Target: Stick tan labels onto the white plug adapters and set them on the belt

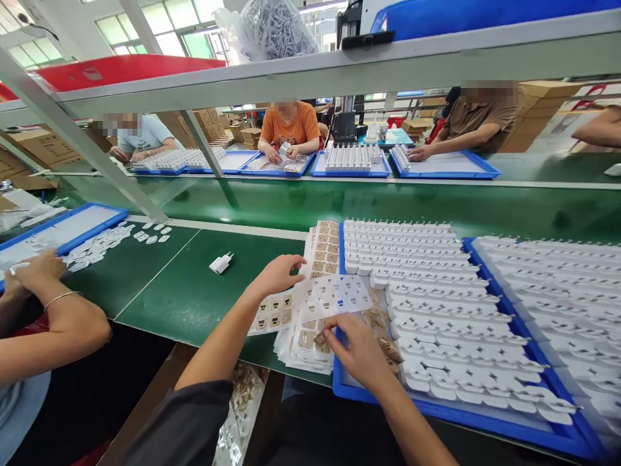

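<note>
My left hand reaches over the left edge of a stack of sticker sheets, thumb and forefinger apart. Beside its fingertips a translucent sheet with small printed marks lies across the stack. My right hand pinches a small brown sticker over the lower part of the stack. Loose brown pieces lie just beyond that hand, inside a blue-rimmed tray. Rows of white chargers fill most of this tray.
A second tray of white chargers stands at the right. One white charger lies on the green table. White flat pieces lie near a neighbour's arm at left. A shelf beam crosses above; people work opposite.
</note>
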Demonstrator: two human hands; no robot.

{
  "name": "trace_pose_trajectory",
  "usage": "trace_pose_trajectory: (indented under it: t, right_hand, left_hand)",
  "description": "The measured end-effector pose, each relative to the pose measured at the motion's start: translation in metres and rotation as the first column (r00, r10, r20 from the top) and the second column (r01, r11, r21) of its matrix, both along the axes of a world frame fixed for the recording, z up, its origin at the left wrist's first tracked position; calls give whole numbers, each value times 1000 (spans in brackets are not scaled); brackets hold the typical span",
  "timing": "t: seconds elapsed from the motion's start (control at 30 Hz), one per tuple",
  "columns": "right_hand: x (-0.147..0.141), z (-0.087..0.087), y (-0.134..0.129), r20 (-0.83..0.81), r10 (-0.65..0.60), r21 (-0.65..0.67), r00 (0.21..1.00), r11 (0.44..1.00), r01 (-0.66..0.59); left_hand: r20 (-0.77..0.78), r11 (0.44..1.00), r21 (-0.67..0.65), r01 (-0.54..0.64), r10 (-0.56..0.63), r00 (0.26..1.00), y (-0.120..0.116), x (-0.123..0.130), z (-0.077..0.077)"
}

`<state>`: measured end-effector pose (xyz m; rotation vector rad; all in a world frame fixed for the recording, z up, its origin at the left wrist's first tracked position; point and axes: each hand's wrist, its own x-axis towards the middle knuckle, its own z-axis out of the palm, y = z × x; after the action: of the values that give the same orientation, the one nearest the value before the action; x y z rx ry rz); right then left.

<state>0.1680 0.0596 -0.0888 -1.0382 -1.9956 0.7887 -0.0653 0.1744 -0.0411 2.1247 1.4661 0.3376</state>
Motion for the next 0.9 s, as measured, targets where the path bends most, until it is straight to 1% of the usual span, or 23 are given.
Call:
trace_pose_trajectory:
  t: [0.03,0.1,0.17,0.27,0.33,0.43,0.53,0.6,0.63,0.67,0.7,0.73,0.77,0.8,0.83,0.87,0.9]
  right_hand:
    - [-1,-1,0,-1,2,6,1000,1000,-2]
    - [-1,-3,-1,-5,11,24,1000,1000,-10]
    - [-1,-4,-1,-10,23,45,1000,999,-22]
    - [1,-8,-1,-7,27,90,1000,996,-27]
    - [2,-11,-1,1,27,113,1000,993,-27]
    - [3,-14,-2,13,28,123,1000,992,-29]
    - [3,-15,-3,17,32,133,999,991,-34]
    - [3,-15,-4,8,32,151,999,988,-33]
    - [3,-15,-4,-5,30,160,1000,987,-29]
    - [4,-14,-4,-23,27,166,999,986,-22]
    - [4,-12,-4,-45,22,169,999,985,-14]
    - [5,-10,-4,-70,17,170,997,986,-5]
    - [5,-8,-5,-95,14,164,995,986,2]
    - [6,-5,-5,-119,11,152,993,988,7]
    - [6,-2,-5,-144,9,134,990,991,10]
    - [7,0,-6,-172,8,113,985,994,11]
    - [8,3,-6,-203,9,86,979,996,9]
  left_hand:
    - [0,997,71,10,-10,1000,2,14,0]
    - [-5,979,187,81,-81,997,4,49,-2]
    - [-42,944,277,181,-176,983,6,85,-5]
    - [-123,887,383,258,-227,966,11,133,-14]
    - [-171,857,429,286,-233,957,14,154,-21]
    - [-210,827,478,295,-219,953,15,169,-31]
    - [-215,817,498,290,-207,954,12,168,-32]
    - [-182,818,501,282,-220,959,6,159,-26]
    - [-126,826,498,265,-234,964,1,152,-21]
    - [-36,843,485,233,-248,968,-5,143,-16]
    - [90,871,454,186,-252,963,-12,133,-11]
    - [235,910,395,126,-233,944,-20,122,-6]
    - [377,951,303,64,-181,908,-29,111,-4]
    - [500,983,183,0,-93,861,-38,100,-3]
    - [596,997,50,-53,13,803,-47,89,-4]
    - [677,993,-78,-91,120,726,-55,80,-8]
    - [744,975,-190,-111,217,631,-64,72,-13]
